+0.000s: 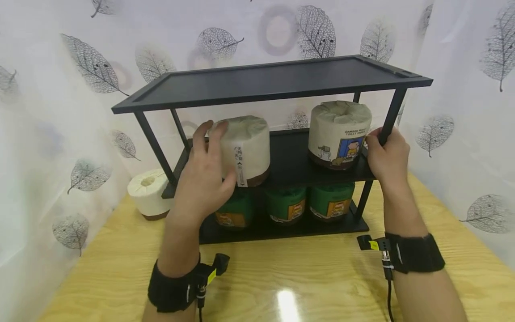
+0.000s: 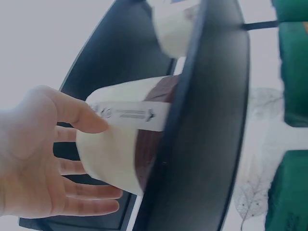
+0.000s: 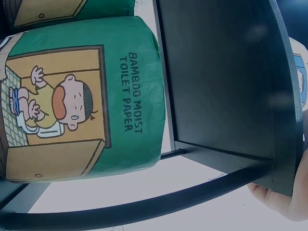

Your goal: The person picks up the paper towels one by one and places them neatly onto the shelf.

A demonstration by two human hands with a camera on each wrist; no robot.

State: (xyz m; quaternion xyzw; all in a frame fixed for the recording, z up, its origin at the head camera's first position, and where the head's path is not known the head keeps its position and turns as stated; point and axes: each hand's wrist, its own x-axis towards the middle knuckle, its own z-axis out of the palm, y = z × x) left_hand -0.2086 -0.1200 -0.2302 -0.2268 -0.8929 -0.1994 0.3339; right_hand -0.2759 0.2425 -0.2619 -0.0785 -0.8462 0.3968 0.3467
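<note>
A black two-tier rack [image 1: 273, 82] stands on the table. On its middle shelf sits a cream-wrapped toilet paper roll [image 1: 253, 147] with a brown base and a white label strip. My left hand [image 1: 203, 179] is at this roll's left side, thumb by the label and the other fingers fairly straight alongside [image 2: 89, 192]. A second cream roll [image 1: 338, 129], with a cartoon picture, stands at the shelf's right end. Close beside it, my right hand [image 1: 389, 154] grips the rack at its right front post; in the right wrist view its fingers curl under the shelf edge.
Green toilet paper rolls [image 1: 285, 205] stand in a row on the rack's bottom shelf. Another cream roll [image 1: 146, 190] stands on the wooden table [image 1: 249, 264], left of the rack. A leaf-patterned curtain hangs behind and at both sides.
</note>
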